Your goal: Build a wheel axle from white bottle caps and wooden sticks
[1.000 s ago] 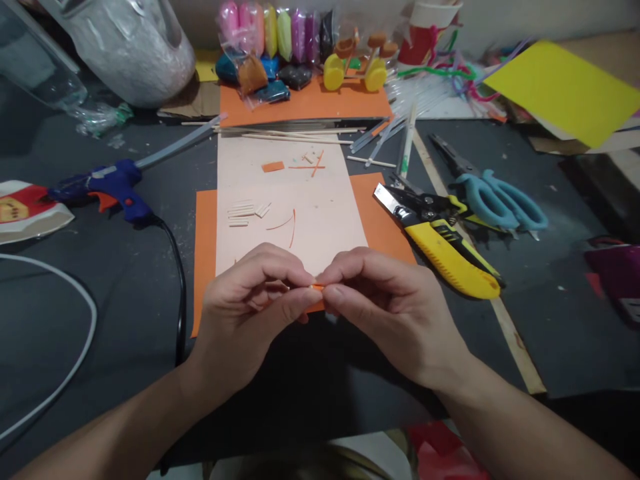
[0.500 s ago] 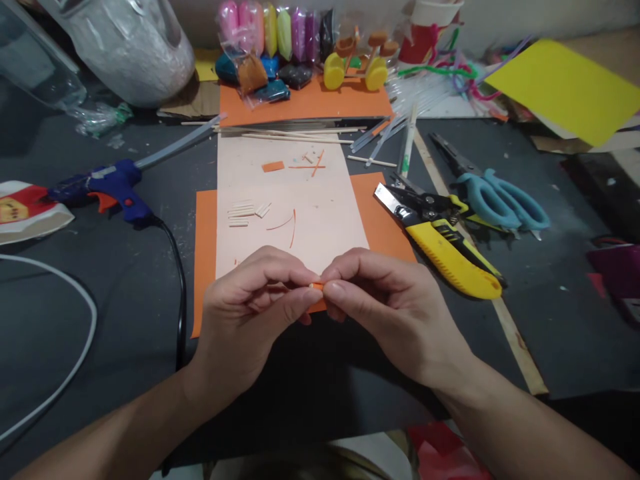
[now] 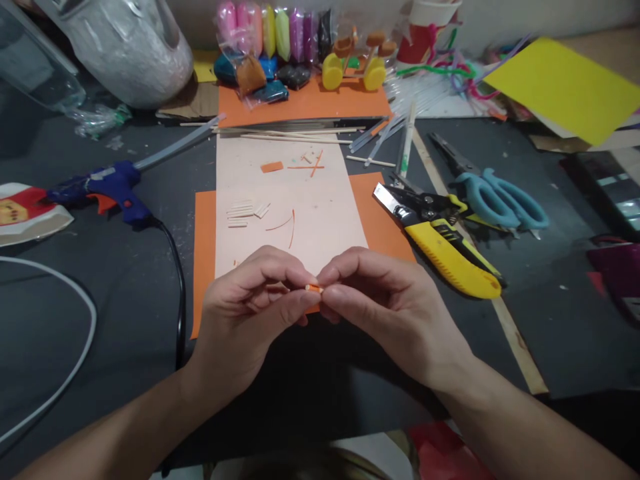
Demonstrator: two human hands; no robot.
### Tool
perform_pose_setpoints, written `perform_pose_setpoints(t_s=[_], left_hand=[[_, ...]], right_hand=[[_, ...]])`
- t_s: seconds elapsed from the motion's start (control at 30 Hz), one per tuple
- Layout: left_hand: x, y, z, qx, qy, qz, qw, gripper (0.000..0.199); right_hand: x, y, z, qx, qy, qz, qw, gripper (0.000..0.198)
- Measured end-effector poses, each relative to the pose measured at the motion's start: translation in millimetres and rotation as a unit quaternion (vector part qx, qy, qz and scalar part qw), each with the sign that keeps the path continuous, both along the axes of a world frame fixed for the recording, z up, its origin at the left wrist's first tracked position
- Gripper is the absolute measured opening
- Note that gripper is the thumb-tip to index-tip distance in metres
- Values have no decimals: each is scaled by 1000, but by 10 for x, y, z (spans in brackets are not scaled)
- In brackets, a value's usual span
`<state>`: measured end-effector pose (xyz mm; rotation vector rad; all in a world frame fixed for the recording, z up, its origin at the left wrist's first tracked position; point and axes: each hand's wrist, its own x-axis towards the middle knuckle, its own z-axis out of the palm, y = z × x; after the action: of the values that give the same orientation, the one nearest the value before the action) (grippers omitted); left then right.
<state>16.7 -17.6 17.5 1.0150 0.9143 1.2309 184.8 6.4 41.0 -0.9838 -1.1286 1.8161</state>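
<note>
Between the thumbs and fingertips of both hands is a small orange paper piece point(image 3: 314, 288) with pale ends or edges; my fingers cover part of it. My left hand point(image 3: 255, 307) pinches its left side. From the right, my right hand point(image 3: 387, 307) grips the other side, the two sets of fingertips nearly touching. Below them lies a pale paper sheet point(image 3: 310, 193) on top of orange paper point(image 3: 204, 260). Several short cut sticks point(image 3: 241, 212) rest on the sheet, along with an orange paper rectangle point(image 3: 273, 167) and thin orange strips point(image 3: 315, 165).
A blue glue gun point(image 3: 107, 187) with a black cord lies at left. To the right are a yellow utility knife point(image 3: 450, 260), pliers point(image 3: 425, 200) and blue-handled scissors point(image 3: 500, 197). Bagged clay point(image 3: 280, 33) and a small yellow-wheeled model point(image 3: 355, 63) stand at the back.
The small orange piece has turned slightly between my fingertips, so more of it and its pale edge shows. Both hands stay in nearly the same place.
</note>
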Motion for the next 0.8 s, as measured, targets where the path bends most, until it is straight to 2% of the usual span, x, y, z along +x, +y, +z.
perform_pose_setpoints(t_s=[0.27, 0.47, 0.8], left_hand=[[3, -5, 18, -9, -13, 5, 1000, 14], [3, 0, 33, -16, -30, -18, 999, 18], [-7, 12, 31, -18, -22, -11, 1000, 16]], right_hand=[[20, -14, -4, 66, -49, -3, 997, 27], [14, -13, 7, 33, -34, 6, 999, 29], [30, 0, 1, -24, -11, 33, 999, 30]])
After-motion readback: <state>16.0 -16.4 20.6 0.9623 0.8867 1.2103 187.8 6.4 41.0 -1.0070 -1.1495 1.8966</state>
